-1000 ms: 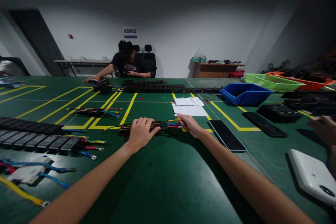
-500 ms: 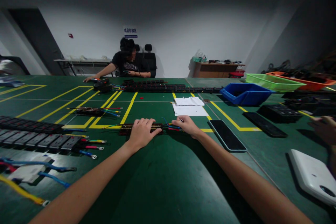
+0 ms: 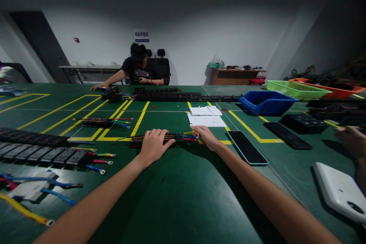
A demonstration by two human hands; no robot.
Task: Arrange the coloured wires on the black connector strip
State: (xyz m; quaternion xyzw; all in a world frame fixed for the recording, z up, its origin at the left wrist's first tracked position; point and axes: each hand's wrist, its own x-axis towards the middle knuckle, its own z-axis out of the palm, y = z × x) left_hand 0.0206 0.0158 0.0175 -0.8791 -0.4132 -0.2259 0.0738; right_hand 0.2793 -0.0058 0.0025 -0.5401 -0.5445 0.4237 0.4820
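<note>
My left hand (image 3: 155, 144) rests over a dark strip assembly (image 3: 137, 141) with thin rods along its top, fingers wrapped on its middle. From the strip's right end come yellow, blue and red wires (image 3: 187, 138) with metal ring ends. My right hand (image 3: 204, 136) pinches the wires near their tips. A thin blue strand rises just left of that hand. A similar strip (image 3: 95, 122) with wires lies farther back to the left.
Rows of black socket modules (image 3: 42, 155) lie left. Papers (image 3: 207, 116), a phone (image 3: 247, 146), a blue bin (image 3: 267, 101) and a white device (image 3: 340, 188) are right. Another person (image 3: 141, 66) sits across the table (image 3: 177, 206); someone's hand (image 3: 350, 139) is at the right edge.
My right hand has shifted slightly right along the wires, and the yellow wire now shows beside its fingertips. My left hand has stayed on the strip.
</note>
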